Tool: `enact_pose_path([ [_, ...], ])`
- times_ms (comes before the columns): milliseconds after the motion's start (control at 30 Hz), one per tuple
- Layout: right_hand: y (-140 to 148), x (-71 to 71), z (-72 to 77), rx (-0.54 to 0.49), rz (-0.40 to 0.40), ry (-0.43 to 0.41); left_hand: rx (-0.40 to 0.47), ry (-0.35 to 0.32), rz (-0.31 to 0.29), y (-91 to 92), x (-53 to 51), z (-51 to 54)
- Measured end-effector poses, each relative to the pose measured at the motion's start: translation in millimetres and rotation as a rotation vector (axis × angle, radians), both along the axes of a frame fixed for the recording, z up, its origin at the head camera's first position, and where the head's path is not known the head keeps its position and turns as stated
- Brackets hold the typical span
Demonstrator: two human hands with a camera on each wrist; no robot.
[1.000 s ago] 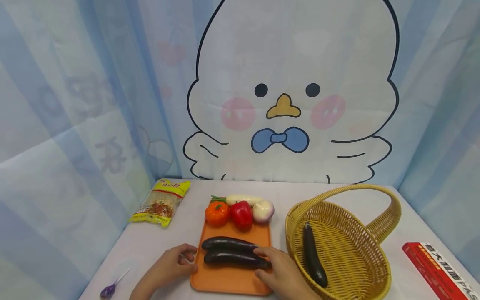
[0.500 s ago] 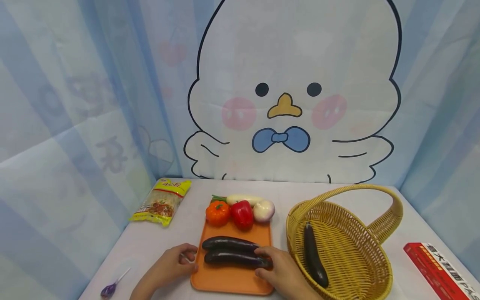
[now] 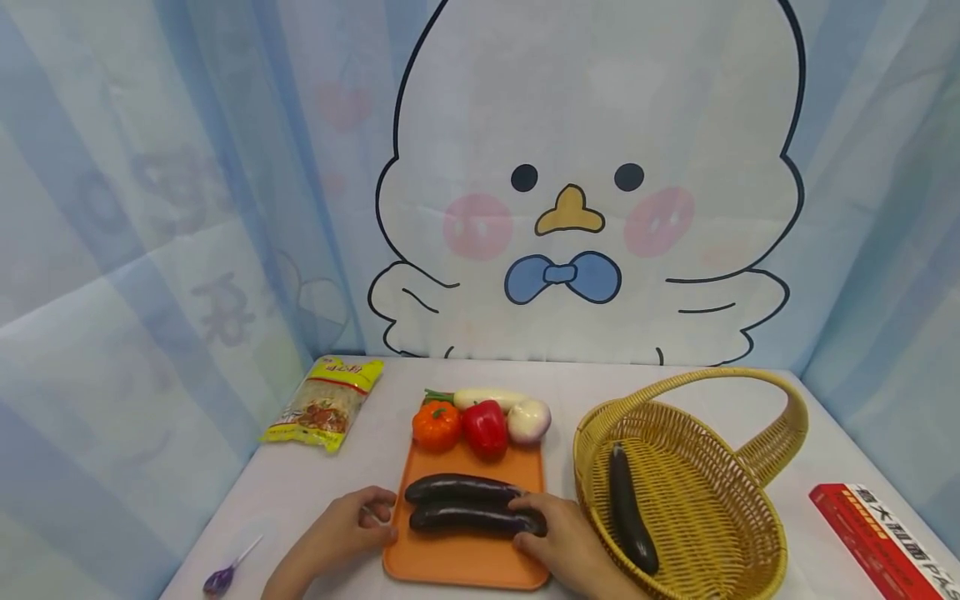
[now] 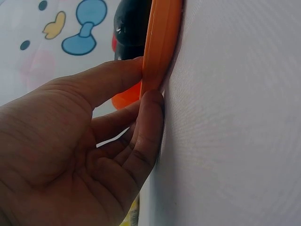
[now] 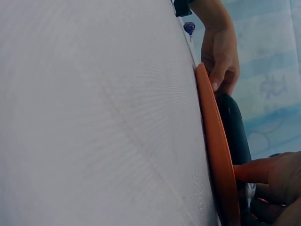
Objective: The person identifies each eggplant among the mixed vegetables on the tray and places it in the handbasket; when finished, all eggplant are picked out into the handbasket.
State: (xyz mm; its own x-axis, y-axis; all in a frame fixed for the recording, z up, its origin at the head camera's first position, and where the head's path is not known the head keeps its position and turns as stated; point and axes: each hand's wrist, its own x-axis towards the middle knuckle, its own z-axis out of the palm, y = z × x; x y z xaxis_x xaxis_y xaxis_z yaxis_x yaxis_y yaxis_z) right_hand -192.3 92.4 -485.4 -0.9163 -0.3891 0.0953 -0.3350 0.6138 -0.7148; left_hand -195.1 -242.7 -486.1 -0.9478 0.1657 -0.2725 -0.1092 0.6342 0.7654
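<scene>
Two dark eggplants lie side by side across an orange tray (image 3: 465,565). My left hand (image 3: 347,527) pinches the tray's left edge; in the left wrist view, the thumb of the left hand (image 4: 70,136) is on the upper side of the tray rim (image 4: 162,40) and a finger is at its underside. At the right end of the nearer eggplant (image 3: 461,517) is my right hand (image 3: 573,542), thumb on the near side, fingers reaching over toward the farther eggplant (image 3: 453,487). The right wrist view shows the right hand's (image 5: 282,183) thumb low beside the tray; its other fingertips are partly hidden.
An orange pepper (image 3: 437,427), red pepper (image 3: 485,429), white radish (image 3: 487,398) and purple-white round vegetable (image 3: 528,422) sit at the tray's far end. Right stands a wicker basket (image 3: 697,500) holding an eggplant (image 3: 630,512). A yellow food bag (image 3: 326,404), lollipop (image 3: 221,579) and red box (image 3: 881,542) lie around.
</scene>
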Motion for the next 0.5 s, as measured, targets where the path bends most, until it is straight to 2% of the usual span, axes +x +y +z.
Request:
enact_pose_path([
  [500,-0.6,0.7,0.3,-0.004,-0.027,0.051,0.011,0.021,-0.012,-1.1,1.6,2.0],
])
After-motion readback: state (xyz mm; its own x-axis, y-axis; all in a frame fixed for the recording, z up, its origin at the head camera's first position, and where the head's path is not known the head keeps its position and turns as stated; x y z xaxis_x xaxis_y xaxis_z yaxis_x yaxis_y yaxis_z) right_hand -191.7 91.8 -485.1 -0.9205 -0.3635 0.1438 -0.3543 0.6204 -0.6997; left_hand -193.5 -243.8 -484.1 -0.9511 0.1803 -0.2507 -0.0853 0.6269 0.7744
